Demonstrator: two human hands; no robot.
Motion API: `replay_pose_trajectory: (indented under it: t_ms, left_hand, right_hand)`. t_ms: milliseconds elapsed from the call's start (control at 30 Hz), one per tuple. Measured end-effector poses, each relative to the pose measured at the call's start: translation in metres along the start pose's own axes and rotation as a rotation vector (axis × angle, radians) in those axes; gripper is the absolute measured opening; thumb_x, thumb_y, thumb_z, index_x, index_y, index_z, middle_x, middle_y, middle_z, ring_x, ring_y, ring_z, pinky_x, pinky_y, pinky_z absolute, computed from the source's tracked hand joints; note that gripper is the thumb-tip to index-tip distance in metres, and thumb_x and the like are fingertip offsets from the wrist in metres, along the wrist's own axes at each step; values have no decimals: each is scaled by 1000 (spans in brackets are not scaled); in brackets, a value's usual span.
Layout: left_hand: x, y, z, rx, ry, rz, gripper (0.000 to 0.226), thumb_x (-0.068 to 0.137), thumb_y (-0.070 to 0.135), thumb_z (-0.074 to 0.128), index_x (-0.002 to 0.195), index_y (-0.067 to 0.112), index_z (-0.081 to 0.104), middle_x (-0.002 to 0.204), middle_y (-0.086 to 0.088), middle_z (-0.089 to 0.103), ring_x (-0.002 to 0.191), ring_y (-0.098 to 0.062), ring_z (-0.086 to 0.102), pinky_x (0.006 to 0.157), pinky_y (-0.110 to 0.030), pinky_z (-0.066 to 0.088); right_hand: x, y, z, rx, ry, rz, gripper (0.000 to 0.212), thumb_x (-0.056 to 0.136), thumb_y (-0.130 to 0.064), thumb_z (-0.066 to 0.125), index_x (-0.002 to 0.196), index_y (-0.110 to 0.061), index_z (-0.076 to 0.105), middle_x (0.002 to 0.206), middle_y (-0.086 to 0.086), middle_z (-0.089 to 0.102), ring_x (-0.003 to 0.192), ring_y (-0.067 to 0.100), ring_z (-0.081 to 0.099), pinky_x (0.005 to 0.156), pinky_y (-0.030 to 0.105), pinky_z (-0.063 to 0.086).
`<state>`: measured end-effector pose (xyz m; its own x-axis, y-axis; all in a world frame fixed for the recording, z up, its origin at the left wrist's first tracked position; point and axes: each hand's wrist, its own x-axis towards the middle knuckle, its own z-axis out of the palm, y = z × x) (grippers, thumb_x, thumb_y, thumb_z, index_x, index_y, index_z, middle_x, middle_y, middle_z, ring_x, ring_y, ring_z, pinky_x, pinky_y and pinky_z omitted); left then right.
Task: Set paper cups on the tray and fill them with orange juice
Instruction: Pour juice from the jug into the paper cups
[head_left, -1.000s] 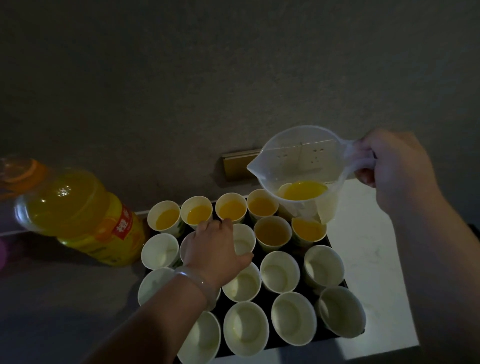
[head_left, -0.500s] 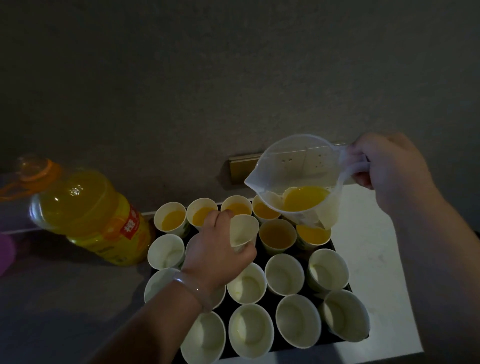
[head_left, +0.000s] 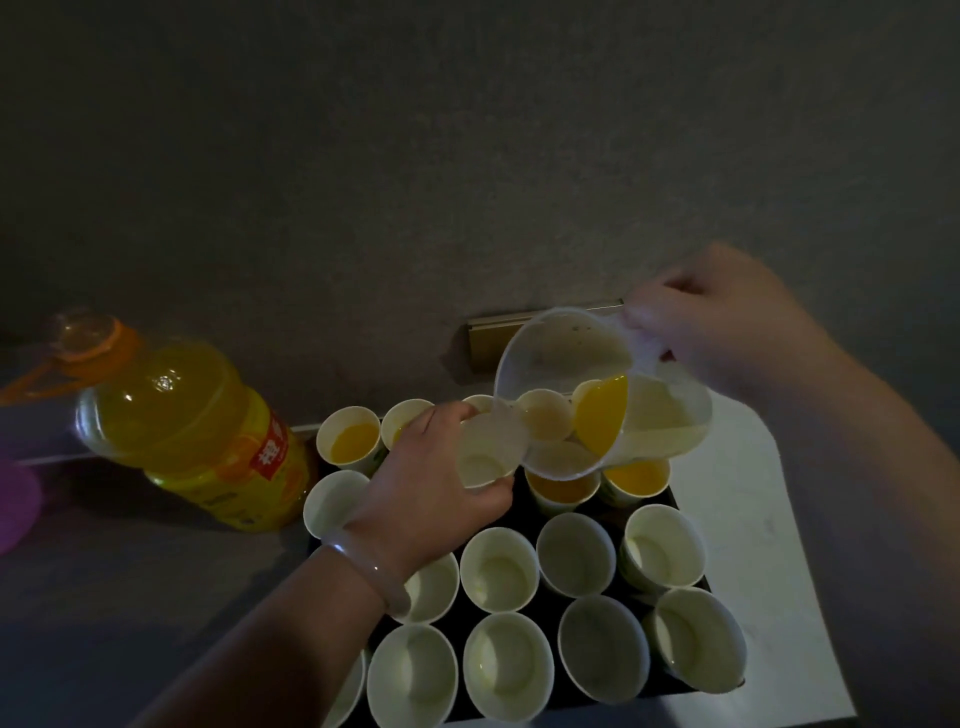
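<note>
A dark tray (head_left: 675, 693) carries several white paper cups. The back rows hold orange juice, such as one filled cup (head_left: 353, 439); the front rows are empty, such as one cup (head_left: 498, 569). My left hand (head_left: 431, 483) grips an empty paper cup (head_left: 485, 457), lifted and tilted above the tray. My right hand (head_left: 722, 322) holds the handle of a clear plastic jug (head_left: 597, 395), tipped steeply with its spout over the held cup. A little orange juice (head_left: 600, 415) lies inside the jug.
A large orange juice bottle (head_left: 192, 431) with an orange cap stands left of the tray on the dark counter. A brass wall socket plate (head_left: 488, 343) sits behind the jug. A pale countertop (head_left: 737, 499) lies right of the tray. Something purple (head_left: 15, 504) shows at the left edge.
My left hand picked a cup out of the tray and raised it toward the jug. My right hand lowered the jug and tipped it far over, spout onto the cup.
</note>
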<state>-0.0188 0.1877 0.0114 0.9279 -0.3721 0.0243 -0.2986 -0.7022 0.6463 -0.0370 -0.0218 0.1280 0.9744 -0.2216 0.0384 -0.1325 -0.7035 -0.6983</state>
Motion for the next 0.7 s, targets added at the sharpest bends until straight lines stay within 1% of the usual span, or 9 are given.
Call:
replay_pose_trajectory:
  t_ms: [100, 200, 300, 367, 433, 500, 567, 633, 700]
  left_hand:
    - [1, 1, 2, -26, 17, 20, 53, 72, 38, 73, 119, 26, 51, 107, 14, 54, 100, -4, 52, 77, -15, 40]
    - [1, 2, 4, -48, 37, 31, 56, 72, 35, 73, 122, 24, 50, 108, 12, 53, 104, -5, 51, 86, -21, 44]
    - [1, 1, 6, -46, 45, 55, 56, 70, 38, 71, 121, 25, 52, 106, 11, 54, 103, -8, 53, 87, -25, 47]
    - [1, 2, 5, -77, 48, 48, 58, 70, 37, 72, 122, 27, 52, 107, 11, 53, 102, -5, 53, 84, -18, 46]
    - [1, 2, 4, -102, 54, 37, 56, 70, 35, 74, 121, 28, 51, 106, 15, 49, 96, 2, 52, 76, -5, 41]
    - [1, 3, 3, -122, 63, 30, 54, 70, 34, 75, 117, 32, 48, 101, 21, 45, 89, 11, 49, 69, 3, 36]
    - [2, 3, 4, -135, 59, 28, 55, 70, 34, 75, 117, 34, 47, 101, 22, 44, 88, 17, 47, 68, 5, 35]
    - [4, 1, 6, -122, 71, 41, 57, 69, 37, 76, 120, 30, 50, 105, 17, 48, 91, 12, 49, 69, 4, 35]
    - [4, -1, 8, -98, 87, 60, 61, 69, 36, 76, 123, 27, 50, 106, 16, 45, 93, 20, 44, 71, 7, 31]
  right_hand:
    - [3, -8, 0, -130, 2, -119, 30, 61, -37, 46, 45, -15, 33, 46, -3, 22, 48, 15, 22, 50, 34, 18]
    - [5, -14, 0, -210, -5, -195, 33, 62, -38, 45, 43, -15, 32, 42, -6, 19, 46, 16, 20, 47, 30, 15]
    - [8, -20, 1, -288, -5, -262, 34, 66, -39, 46, 45, -14, 36, 45, -2, 22, 47, 17, 21, 45, 28, 13]
    - [10, -24, 2, -332, 0, -291, 37, 71, -39, 48, 46, -15, 36, 45, -1, 21, 46, 17, 19, 42, 26, 11]
    - [11, -27, 2, -378, 7, -317, 42, 75, -39, 49, 46, -15, 34, 44, -3, 20, 44, 16, 18, 38, 24, 11]
    - [11, -30, 2, -400, 3, -338, 45, 80, -34, 51, 45, -15, 31, 44, -3, 19, 43, 15, 17, 36, 22, 9]
    - [11, -33, 2, -410, -2, -347, 44, 80, -32, 51, 45, -15, 30, 44, -2, 19, 44, 16, 16, 36, 22, 9]
    - [12, -35, 4, -428, 1, -348, 44, 80, -32, 50, 45, -14, 30, 44, -1, 20, 44, 17, 17, 40, 24, 12]
    - [12, -37, 4, -442, -2, -349, 44, 79, -34, 48, 44, -13, 30, 44, 0, 21, 43, 17, 18, 44, 24, 13]
